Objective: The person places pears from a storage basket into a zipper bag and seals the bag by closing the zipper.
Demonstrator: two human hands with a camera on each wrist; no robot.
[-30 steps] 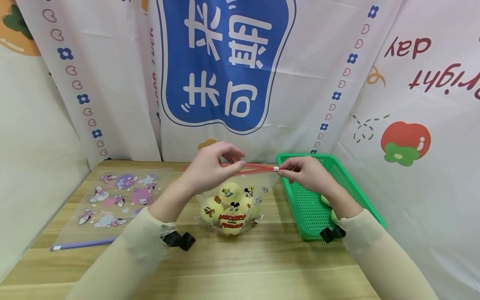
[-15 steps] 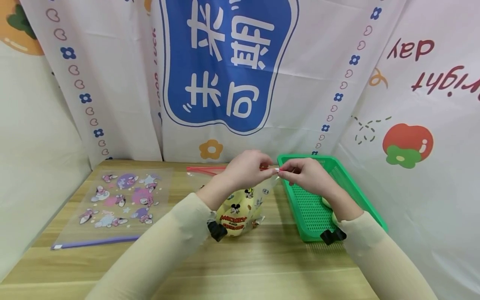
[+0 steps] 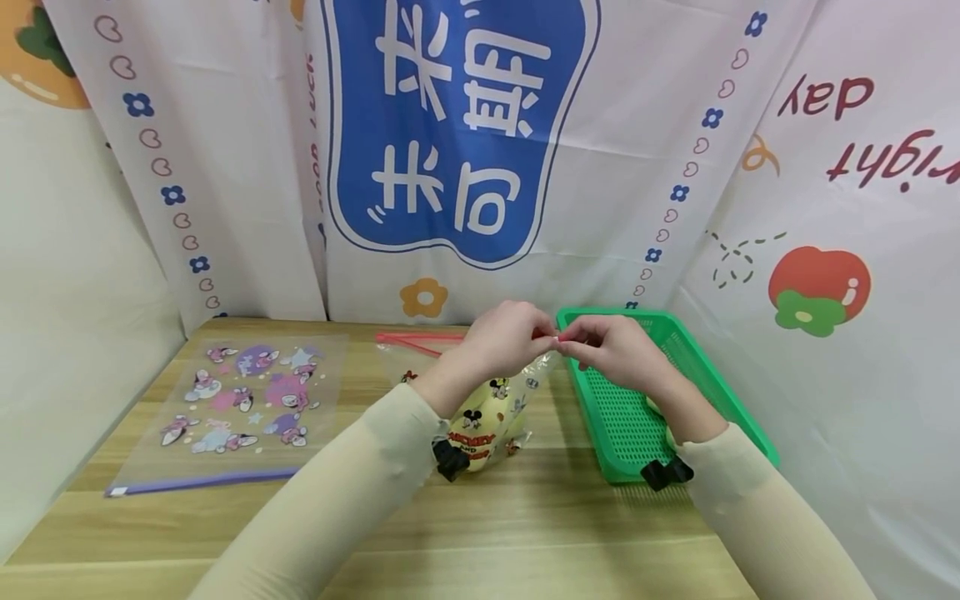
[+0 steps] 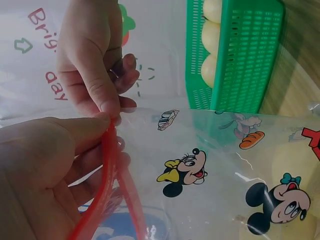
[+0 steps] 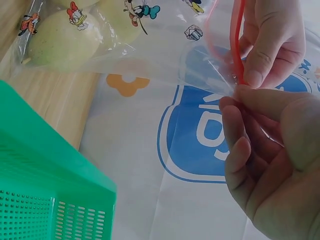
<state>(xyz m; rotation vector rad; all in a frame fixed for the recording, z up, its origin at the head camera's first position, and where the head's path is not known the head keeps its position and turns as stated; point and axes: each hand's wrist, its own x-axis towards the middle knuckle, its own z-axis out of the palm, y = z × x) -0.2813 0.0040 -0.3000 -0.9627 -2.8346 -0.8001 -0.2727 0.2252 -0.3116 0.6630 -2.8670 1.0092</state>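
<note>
A clear zip bag [image 3: 480, 433] printed with cartoon mice hangs upright at the table's middle, with pale yellow round fruits [image 5: 65, 42] inside. Along its top runs a red zip strip [image 4: 107, 170], whose two sides stand apart toward the left end in the head view. My left hand [image 3: 504, 342] pinches this strip close to its right end, thumb on the near side. Right beside it, my right hand [image 3: 618, 350] pinches the bag's top right corner between thumb and forefinger. The fingertips of both hands meet there and hide the white slider.
A green plastic basket [image 3: 750, 429] stands at the right, under my right forearm, with several pale yellow fruits [image 4: 210, 37] in it. Flat on the table's left lies another clear printed bag [image 3: 255, 417] with a purple zip [image 3: 202, 482]. A printed white cloth [image 3: 630, 108] hangs behind.
My left hand has moved right along the bag's top, from above its middle to the right corner, and now pinches the strip there. My right hand has kept its hold on the corner.
</note>
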